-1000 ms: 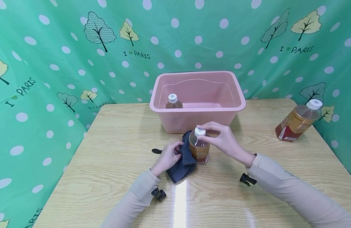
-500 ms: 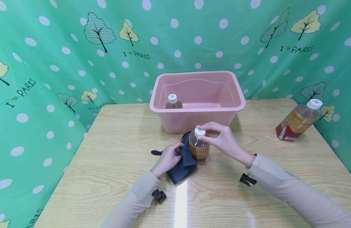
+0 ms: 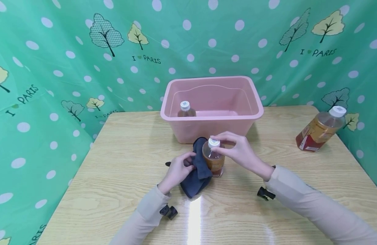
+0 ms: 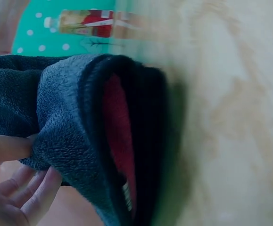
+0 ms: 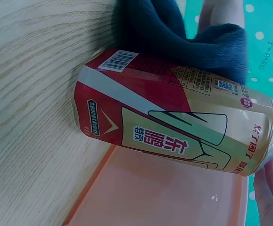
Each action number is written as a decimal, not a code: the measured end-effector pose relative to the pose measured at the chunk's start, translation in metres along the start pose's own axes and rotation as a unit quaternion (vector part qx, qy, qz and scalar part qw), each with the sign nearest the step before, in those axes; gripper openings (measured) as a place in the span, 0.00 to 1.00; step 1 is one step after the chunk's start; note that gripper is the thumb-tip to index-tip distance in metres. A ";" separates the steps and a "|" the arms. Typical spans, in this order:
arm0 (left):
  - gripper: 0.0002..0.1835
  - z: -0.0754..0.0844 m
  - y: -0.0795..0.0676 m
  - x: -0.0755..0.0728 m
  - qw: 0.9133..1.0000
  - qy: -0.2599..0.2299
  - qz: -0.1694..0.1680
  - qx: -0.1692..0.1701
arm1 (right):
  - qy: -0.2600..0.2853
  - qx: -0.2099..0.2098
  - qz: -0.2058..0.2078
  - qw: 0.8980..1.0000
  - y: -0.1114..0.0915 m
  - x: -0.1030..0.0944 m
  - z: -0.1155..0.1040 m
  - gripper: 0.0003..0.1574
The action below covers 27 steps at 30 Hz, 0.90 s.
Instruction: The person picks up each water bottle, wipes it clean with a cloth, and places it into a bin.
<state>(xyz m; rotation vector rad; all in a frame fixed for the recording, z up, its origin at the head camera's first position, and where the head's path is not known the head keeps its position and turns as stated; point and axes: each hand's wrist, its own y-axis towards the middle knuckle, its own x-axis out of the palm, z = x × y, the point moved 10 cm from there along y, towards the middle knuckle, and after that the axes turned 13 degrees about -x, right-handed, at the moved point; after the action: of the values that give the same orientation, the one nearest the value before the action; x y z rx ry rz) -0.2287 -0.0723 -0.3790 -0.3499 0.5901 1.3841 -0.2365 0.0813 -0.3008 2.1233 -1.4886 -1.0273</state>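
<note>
An upright drink bottle (image 3: 216, 162) with a gold and red label stands on the table in front of the pink bin. My right hand (image 3: 239, 149) pinches its white cap (image 3: 213, 143) between thumb and fingers. Against the bottle's left side lies a dark blue cloth (image 3: 193, 183), bunched and folded. My left hand (image 3: 176, 170) pinches that cloth. In the left wrist view, the thumb and fingers grip a fold of the cloth (image 4: 65, 108), and a red patch shows inside it. The right wrist view shows the label (image 5: 160, 122) close up, with cloth along one side.
Behind the bottle stands the pink bin (image 3: 211, 118), with a second white-capped bottle (image 3: 186, 109) inside at its left. A third bottle (image 3: 321, 129) stands at the table's right edge. A green dotted curtain (image 3: 188, 44) hangs behind the wooden table (image 3: 115, 170).
The cloth's far end has shifted slightly up and left along the bottle, and less of its dark strip shows left of my left hand. My right hand stays on the cap.
</note>
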 end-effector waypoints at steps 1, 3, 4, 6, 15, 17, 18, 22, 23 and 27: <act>0.19 0.003 0.000 -0.002 1.000 0.000 0.004 0.004 | 0.001 0.000 0.000 1.000 0.000 0.000 0.000 0.20; 0.20 0.009 -0.001 -0.007 1.000 -0.003 0.011 0.012 | 0.003 -0.001 0.000 1.000 0.000 0.001 0.000 0.20; 0.20 0.012 -0.001 -0.009 1.000 -0.007 0.014 0.016 | 0.003 -0.001 -0.001 1.000 0.000 0.001 0.000 0.20; 0.20 0.018 -0.001 -0.014 0.999 -0.016 0.017 0.023 | 0.001 -0.001 -0.002 1.000 0.000 0.001 0.000 0.20; 0.19 0.039 -0.001 -0.028 0.998 -0.037 0.026 0.037 | 0.002 -0.002 -0.001 1.000 -0.001 0.001 0.000 0.20; 0.19 0.041 -0.001 -0.028 0.998 -0.034 0.027 0.042 | 0.002 -0.003 -0.002 1.000 -0.001 0.001 -0.001 0.20; 0.19 0.042 -0.001 -0.028 0.998 -0.032 0.027 0.044 | 0.001 -0.004 -0.002 1.000 -0.001 0.001 -0.001 0.20; 0.19 0.041 -0.001 -0.026 0.998 -0.026 0.029 0.050 | 0.002 -0.005 -0.001 1.000 0.000 0.001 -0.002 0.20; 0.19 0.040 -0.001 -0.026 0.998 -0.024 0.029 0.050 | 0.002 -0.006 -0.002 1.000 0.000 0.001 -0.002 0.20; 0.19 0.035 -0.001 -0.023 0.998 -0.023 0.028 0.051 | -0.001 -0.005 -0.003 1.000 0.000 0.002 -0.002 0.20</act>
<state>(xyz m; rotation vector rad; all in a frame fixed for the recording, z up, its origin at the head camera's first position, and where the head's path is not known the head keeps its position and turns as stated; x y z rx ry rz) -0.2232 -0.0716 -0.3373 -0.2215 0.6336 1.4063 -0.2347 0.0795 -0.3001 2.1214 -1.4757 -1.0360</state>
